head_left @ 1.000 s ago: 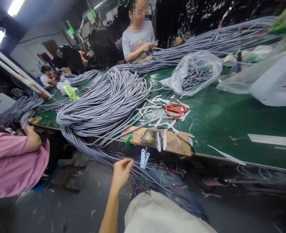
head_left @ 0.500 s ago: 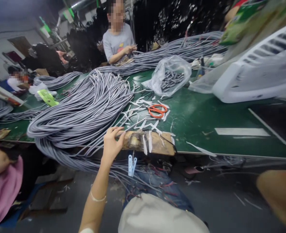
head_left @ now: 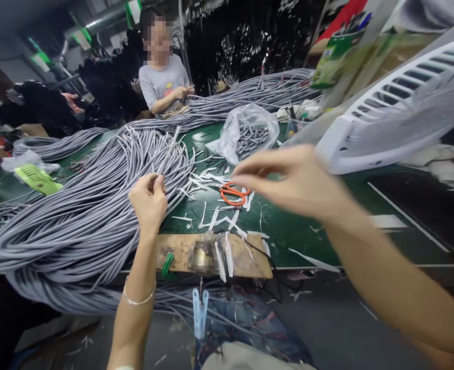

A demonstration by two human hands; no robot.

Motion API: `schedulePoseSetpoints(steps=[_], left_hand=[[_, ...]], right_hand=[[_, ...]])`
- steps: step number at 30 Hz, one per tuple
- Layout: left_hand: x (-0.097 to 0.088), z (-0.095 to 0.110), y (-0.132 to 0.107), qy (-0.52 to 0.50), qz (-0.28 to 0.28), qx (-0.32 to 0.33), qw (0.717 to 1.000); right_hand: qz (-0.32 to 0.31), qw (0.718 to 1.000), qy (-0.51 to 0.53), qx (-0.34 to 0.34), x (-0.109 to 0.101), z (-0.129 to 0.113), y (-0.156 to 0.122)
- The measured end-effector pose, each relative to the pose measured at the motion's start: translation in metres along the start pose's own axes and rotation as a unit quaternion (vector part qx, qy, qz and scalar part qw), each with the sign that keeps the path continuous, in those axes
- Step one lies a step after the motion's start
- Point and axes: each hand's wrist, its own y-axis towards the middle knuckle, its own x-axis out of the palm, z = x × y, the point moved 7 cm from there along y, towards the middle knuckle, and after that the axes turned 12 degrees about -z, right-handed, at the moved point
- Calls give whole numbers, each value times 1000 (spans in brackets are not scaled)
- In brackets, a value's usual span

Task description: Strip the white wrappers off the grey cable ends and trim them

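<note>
On the glossy green tabletop [head_left: 288, 231], smooth grey cables [head_left: 76, 205] are heaped in loops. The blurred right hand [head_left: 288, 177], thumb and fingers parted, is held nearest the orange-looped scissors [head_left: 234, 194]. One pale-tipped grey cable [head_left: 169, 154] is apparently pinched by the left hand [head_left: 148, 200], its long axis slanted away rightward.

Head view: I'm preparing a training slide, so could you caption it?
Left hand holding a grey cable before a looped cable bundle; blurred right hand near orange-handled scissors.

The head camera, close behind and above the left hand [head_left: 148, 203] and right hand [head_left: 292, 180], faces forward and down.
</note>
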Motion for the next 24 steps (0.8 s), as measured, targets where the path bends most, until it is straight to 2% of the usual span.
schedulePoseSetpoints(steps=[1,2,3,4,6,8,10,12,14,16,17,19,20,22,24], left_hand=[[2,1,9,-3,9,2,1000],[8,-1,16,-2,5,-4,1000],[18,-5,21,-1,-16,-15,1000],[30,-9,24,-2,-55,-26,998],[61,-15,21,-11,-159,-26,987],[84,-10,10,-26,-237,14,971],[96,-2,-3,-28,-277,49,959],[98,3,-12,-32,-286,60,956],[96,5,-17,-55,-282,56,956],[91,3,-18,-85,-274,45,957],[89,3,-18,-98,-270,40,957],[88,3,-20,-121,-276,40,953],[88,5,-22,-128,-288,44,948],[90,9,-27,-133,-316,60,937],[89,13,-31,-125,-322,76,935]], right_hand=[[-101,993,-52,13,28,5,5],[-195,973,-120,39,57,13,6],[-255,946,-186,71,80,23,6],[-280,926,-236,88,98,30,6],[-300,910,-278,68,123,34,5],[-315,904,-286,49,135,34,1],[-325,903,-277,51,137,35,-3],[-314,915,-241,76,132,40,-4],[-259,945,-151,129,123,49,-2],[-142,972,-4,185,109,58,2],[-73,973,82,201,103,63,2],[31,949,240,202,98,66,2],[55,932,302,195,98,66,2],[64,899,389,190,104,63,3],[70,866,450,208,108,62,3]])
